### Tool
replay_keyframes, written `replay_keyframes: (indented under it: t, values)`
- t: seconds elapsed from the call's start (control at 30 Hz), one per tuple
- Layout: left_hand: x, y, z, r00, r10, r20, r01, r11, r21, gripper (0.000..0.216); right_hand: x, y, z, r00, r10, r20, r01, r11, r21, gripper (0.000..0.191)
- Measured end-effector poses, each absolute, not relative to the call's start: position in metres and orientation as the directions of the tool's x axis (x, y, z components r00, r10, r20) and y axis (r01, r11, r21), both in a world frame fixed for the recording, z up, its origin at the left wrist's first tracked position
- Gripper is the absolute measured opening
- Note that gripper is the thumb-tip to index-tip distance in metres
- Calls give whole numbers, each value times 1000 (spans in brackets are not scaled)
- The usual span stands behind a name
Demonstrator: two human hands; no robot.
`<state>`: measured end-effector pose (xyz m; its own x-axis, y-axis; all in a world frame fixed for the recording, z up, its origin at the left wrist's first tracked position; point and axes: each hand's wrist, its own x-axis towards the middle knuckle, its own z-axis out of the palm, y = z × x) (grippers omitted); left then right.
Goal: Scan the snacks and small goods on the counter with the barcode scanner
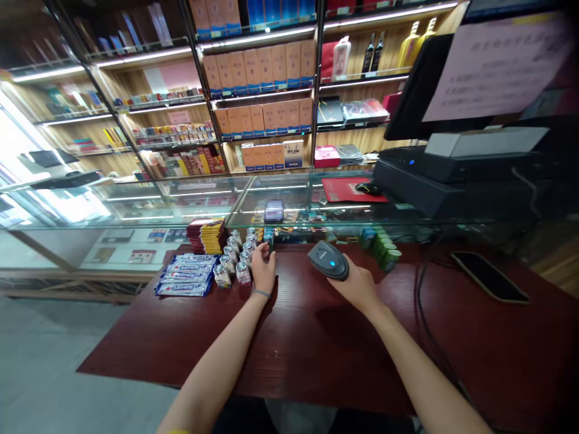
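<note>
My right hand [359,283] is wrapped round the handle of a dark grey barcode scanner [326,259], with a blue light glowing on its top. It is held above the dark red wooden table, head tilted to the left. My left hand [263,268] is beside two rows of small clear jars with silvery lids [243,272]. Its thumb and fingers are apart, loosely curled, and I see nothing held in them. Just past its fingertips stands a small blue container [268,235], partly hidden by the hand.
Left of the jars lie silver-blue packets [187,274] and stacked red and yellow packs [205,235]. Green round tins [384,248] stand on the right, near a phone [491,276] and a black cable [421,307]. A glass counter [203,196] borders the table [298,361] at the back.
</note>
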<state>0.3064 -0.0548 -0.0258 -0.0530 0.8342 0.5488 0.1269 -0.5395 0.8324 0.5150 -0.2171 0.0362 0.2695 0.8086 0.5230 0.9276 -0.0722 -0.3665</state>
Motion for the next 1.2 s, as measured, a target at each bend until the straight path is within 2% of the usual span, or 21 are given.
replay_keyframes:
  t: [0.13,0.33,0.47,0.73,1.0,1.2]
  values:
    - [306,-50,-31,-31,830,557,179,-543,820,37,513,-214,27,262,830,493,922,-66,-380,33]
    - [309,-46,-31,83,838,539,354,-530,770,77,512,-213,21,238,841,485,934,-61,-352,31]
    - [311,-40,-33,172,857,486,354,-514,781,85,510,-213,19,219,848,483,943,-56,-329,32]
    - [318,-18,-33,133,846,516,351,-527,774,68,510,-212,15,203,846,493,949,-46,-312,37]
    - [318,-29,-33,-8,814,581,391,-532,751,44,510,-212,16,206,841,501,943,-33,-331,33]
    - [318,-33,-29,6,835,550,303,-526,795,30,510,-214,17,222,838,499,934,-36,-356,32]
